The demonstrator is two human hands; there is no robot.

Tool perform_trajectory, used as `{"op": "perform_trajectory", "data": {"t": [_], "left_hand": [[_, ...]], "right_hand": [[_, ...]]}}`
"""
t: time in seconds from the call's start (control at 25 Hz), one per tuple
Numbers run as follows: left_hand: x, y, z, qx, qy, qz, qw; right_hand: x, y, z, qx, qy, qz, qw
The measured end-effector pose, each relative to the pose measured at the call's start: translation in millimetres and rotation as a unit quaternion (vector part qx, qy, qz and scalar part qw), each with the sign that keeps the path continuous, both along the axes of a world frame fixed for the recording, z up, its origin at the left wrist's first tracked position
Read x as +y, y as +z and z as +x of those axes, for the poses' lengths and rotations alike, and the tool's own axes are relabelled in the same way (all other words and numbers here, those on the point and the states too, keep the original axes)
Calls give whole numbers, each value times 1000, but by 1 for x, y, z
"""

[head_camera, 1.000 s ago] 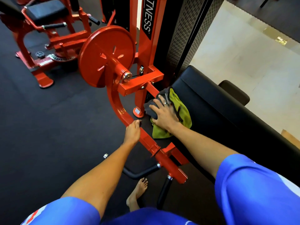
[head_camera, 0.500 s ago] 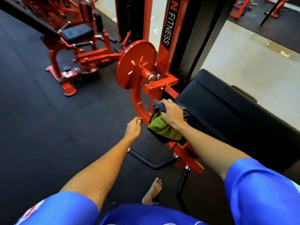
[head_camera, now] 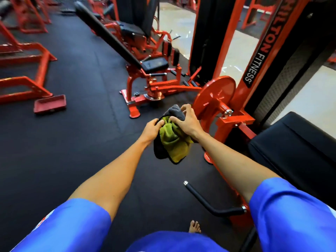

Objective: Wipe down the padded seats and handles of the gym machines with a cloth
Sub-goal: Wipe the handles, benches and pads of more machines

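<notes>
A green and grey cloth [head_camera: 171, 142] hangs bunched in the air in front of me, above the black floor. My left hand [head_camera: 151, 130] grips its left edge and my right hand [head_camera: 185, 119] grips its top, fingers curled into the fabric. The black padded seat [head_camera: 294, 148] of the red machine lies to the right, apart from the cloth. A black handle bar [head_camera: 205, 202] with a chrome tip juts out low on the machine's frame, below my right arm.
A red weight disc [head_camera: 216, 93] and the red upright marked FITNESS [head_camera: 254, 66] stand just right of my hands. Another red machine with a small black seat [head_camera: 154, 65] sits ahead. Red frames [head_camera: 32, 77] line the left. My bare foot [head_camera: 195, 227] is on the black mat.
My right hand lifted the cloth off the padded seat and carried it left into the air. My left hand let go of the red frame and took hold of the cloth. My view swung left.
</notes>
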State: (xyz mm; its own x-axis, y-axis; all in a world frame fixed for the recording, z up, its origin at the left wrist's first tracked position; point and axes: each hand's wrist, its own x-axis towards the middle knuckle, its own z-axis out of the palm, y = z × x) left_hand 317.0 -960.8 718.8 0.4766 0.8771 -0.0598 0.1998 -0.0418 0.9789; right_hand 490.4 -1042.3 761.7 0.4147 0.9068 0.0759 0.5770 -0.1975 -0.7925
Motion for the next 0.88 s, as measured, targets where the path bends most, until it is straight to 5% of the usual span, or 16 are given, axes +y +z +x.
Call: {"op": "perform_trajectory", "data": {"t": [0.2,0.44,0.72,0.88], "left_hand": [[54,39,-45,-2,28,67,997],[141,57,-73,66,51,141,986],[269,75,-79,96,136,139,976],[325,92,-63,58,160,145,975]], "right_hand": [[69,9,-41,-6,115,-6,993],[172,9,-69,-73,131,2,989],[311,29,-72,0,175,25,984],[380,35,-68,-50,224,39,973]]}}
